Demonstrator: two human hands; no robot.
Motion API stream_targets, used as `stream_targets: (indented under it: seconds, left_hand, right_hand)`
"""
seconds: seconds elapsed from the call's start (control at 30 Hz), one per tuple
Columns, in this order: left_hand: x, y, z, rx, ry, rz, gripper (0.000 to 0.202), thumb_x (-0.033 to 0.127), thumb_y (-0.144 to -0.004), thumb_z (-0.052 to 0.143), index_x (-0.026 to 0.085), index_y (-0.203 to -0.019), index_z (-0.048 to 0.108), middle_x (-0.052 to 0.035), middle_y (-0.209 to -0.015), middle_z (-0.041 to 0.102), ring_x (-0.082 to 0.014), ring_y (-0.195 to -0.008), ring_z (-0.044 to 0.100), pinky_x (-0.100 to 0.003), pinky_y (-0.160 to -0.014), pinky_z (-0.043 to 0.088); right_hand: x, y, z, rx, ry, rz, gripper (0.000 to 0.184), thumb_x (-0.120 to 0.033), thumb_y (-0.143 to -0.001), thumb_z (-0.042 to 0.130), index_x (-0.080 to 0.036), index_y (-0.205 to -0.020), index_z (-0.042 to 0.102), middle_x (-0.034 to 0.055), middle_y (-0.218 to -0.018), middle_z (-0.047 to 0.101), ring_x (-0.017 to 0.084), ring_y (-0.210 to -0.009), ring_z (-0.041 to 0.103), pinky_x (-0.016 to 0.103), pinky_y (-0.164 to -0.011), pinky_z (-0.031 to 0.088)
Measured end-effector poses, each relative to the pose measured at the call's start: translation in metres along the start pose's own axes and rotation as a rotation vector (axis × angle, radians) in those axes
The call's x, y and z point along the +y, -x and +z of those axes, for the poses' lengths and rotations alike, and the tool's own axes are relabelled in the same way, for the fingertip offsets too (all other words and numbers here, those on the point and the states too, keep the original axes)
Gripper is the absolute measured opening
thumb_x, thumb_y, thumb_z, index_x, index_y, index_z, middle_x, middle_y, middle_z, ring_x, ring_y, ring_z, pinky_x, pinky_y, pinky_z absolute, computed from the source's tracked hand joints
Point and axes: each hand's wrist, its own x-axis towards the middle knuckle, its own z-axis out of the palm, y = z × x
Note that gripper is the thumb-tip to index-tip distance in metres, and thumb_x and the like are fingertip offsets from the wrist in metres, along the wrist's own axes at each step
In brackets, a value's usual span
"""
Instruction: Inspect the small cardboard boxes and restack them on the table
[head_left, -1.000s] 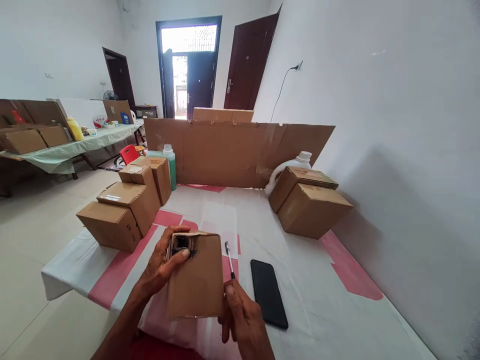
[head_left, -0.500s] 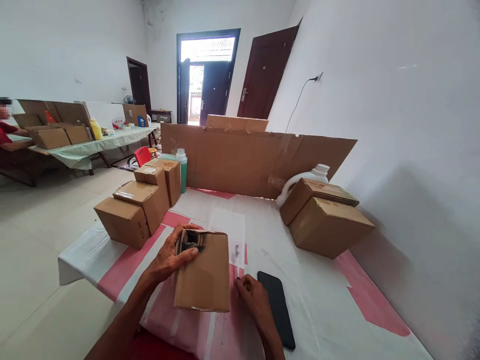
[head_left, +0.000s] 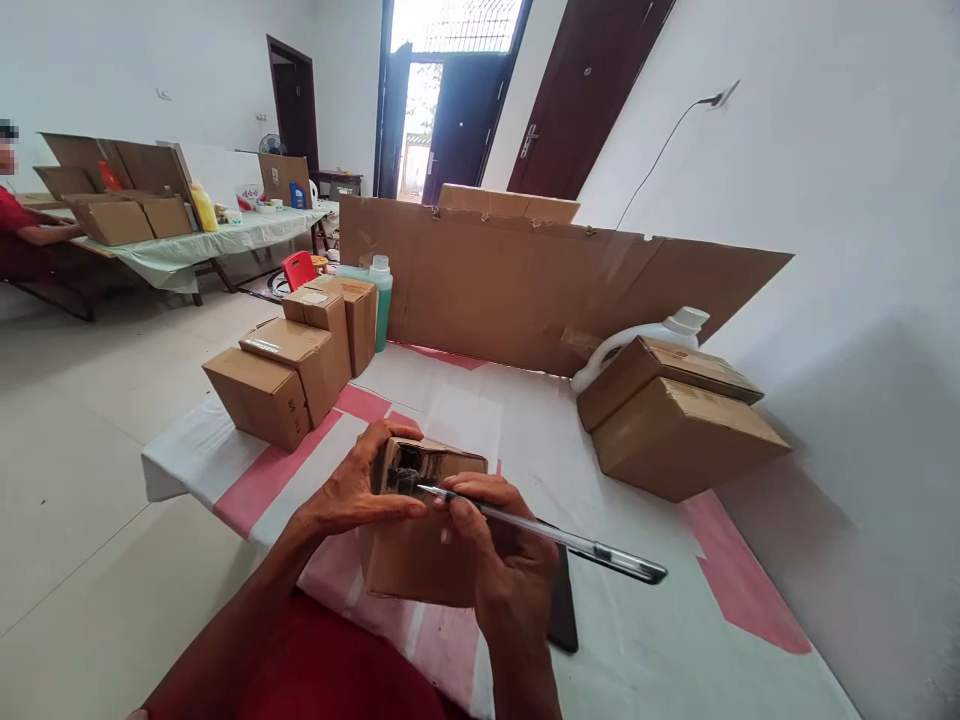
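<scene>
My left hand (head_left: 352,492) grips the left side of a small brown cardboard box (head_left: 411,560) near the table's front edge, thumb laid across its top. The box's upper face carries a patch of black scribble. My right hand (head_left: 504,560) is closed on a clear pen (head_left: 570,542), whose tip rests on that dark patch while the cap end points right. A black phone (head_left: 561,612) lies flat behind my right hand, mostly hidden by it.
Three cardboard boxes (head_left: 289,365) are stacked at the table's left, two larger ones (head_left: 679,420) at the right, beside a white jug (head_left: 679,325). A green bottle (head_left: 382,300) stands before a cardboard screen (head_left: 540,285). A person's arm (head_left: 41,232) rests on a far table.
My right hand left the table beside the box, took up the pen and brought its tip onto the box's top. The view tilted down and shifted left.
</scene>
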Motion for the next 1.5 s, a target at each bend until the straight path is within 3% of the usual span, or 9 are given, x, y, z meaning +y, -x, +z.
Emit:
stream_targets:
  seconds: [0.23,0.57,0.97,1.1,1.17,1.27,1.33,1.4,1.5]
  left_hand:
    - [-0.001,0.003,-0.002,0.002,-0.028,0.056,0.082,0.065,-0.065,0.088,0.026,-0.131,0.057,-0.0092,-0.131,0.059,-0.0323,-0.122,0.056,-0.04,-0.1,0.047]
    - [0.004,0.005,0.002,0.03,-0.042,0.046,0.077,0.06,-0.067,0.088,0.026,-0.13,0.06,-0.0095,-0.126,0.062,-0.0331,-0.12,0.056,-0.044,-0.103,0.045]
    - [0.004,0.007,0.007,0.023,-0.085,0.095,0.074,0.052,-0.07,0.089,0.029,-0.133,0.057,-0.0079,-0.131,0.059,-0.0312,-0.122,0.054,-0.042,-0.105,0.044]
    - [0.005,0.008,0.003,0.038,-0.049,0.029,0.073,0.053,-0.069,0.089,0.028,-0.131,0.059,-0.0077,-0.126,0.06,-0.0303,-0.116,0.058,-0.04,-0.098,0.047]
    - [0.003,0.009,-0.001,0.039,0.003,0.0,0.074,0.053,-0.07,0.088,0.027,-0.131,0.058,-0.0078,-0.126,0.06,-0.0293,-0.113,0.06,-0.038,-0.095,0.049]
    - [-0.002,0.01,-0.006,0.038,0.059,-0.029,0.073,0.051,-0.072,0.087,0.026,-0.133,0.056,-0.0081,-0.125,0.062,-0.0284,-0.111,0.062,-0.037,-0.093,0.05]
    - [-0.005,0.009,-0.008,0.04,0.076,-0.044,0.072,0.052,-0.074,0.085,0.025,-0.134,0.055,-0.0082,-0.122,0.064,-0.0279,-0.108,0.063,-0.037,-0.091,0.05]
    - [-0.008,0.008,-0.009,0.044,0.081,-0.045,0.072,0.053,-0.075,0.083,0.025,-0.135,0.054,-0.0081,-0.121,0.065,-0.0276,-0.107,0.063,-0.036,-0.091,0.05]
    - [-0.011,0.006,-0.011,0.043,0.077,-0.039,0.071,0.053,-0.076,0.083,0.026,-0.134,0.053,-0.0086,-0.125,0.064,-0.0279,-0.109,0.063,-0.037,-0.092,0.05]
  right_hand:
    - [0.006,0.003,0.002,0.016,0.063,0.031,0.01,-0.027,-0.097,0.065,-0.023,-0.089,0.064,0.0,-0.098,0.068,0.007,-0.058,0.061,0.021,-0.054,0.052]
    - [0.004,0.0,0.0,0.019,0.197,0.019,0.013,-0.03,-0.097,0.066,-0.021,-0.089,0.064,0.0012,-0.095,0.067,0.008,-0.059,0.063,0.021,-0.055,0.055]
    - [0.001,-0.012,0.001,0.162,0.169,-0.074,0.011,-0.029,-0.097,0.067,-0.02,-0.092,0.065,0.0019,-0.099,0.068,0.01,-0.066,0.067,0.027,-0.067,0.058]
    - [-0.005,-0.023,-0.027,0.334,0.104,-0.082,0.016,-0.036,-0.095,0.067,-0.022,-0.096,0.059,0.0049,-0.103,0.071,0.014,-0.068,0.067,0.024,-0.051,0.048]
    - [0.005,-0.029,-0.053,0.373,0.287,-0.003,0.021,-0.041,-0.094,0.066,-0.022,-0.093,0.057,0.0026,-0.09,0.071,0.014,-0.058,0.061,0.024,-0.047,0.041]
    - [0.039,-0.028,-0.089,0.139,0.834,0.241,0.022,-0.038,-0.095,0.059,-0.023,-0.08,0.053,-0.0023,-0.066,0.062,0.015,-0.056,0.055,0.027,-0.056,0.041]
    - [0.068,-0.018,-0.098,-0.081,1.073,0.383,0.022,-0.03,-0.094,0.059,-0.024,-0.075,0.052,-0.0002,-0.069,0.066,0.017,-0.064,0.059,0.027,-0.062,0.04]
    - [0.094,-0.005,-0.095,-0.155,1.165,0.474,0.019,-0.02,-0.091,0.062,-0.022,-0.074,0.054,0.0031,-0.074,0.07,0.019,-0.069,0.064,0.027,-0.062,0.038]
    - [0.116,0.01,-0.078,-0.153,1.258,0.57,0.011,-0.016,-0.094,0.06,-0.019,-0.083,0.061,0.0096,-0.085,0.074,0.022,-0.079,0.07,0.027,-0.064,0.036]
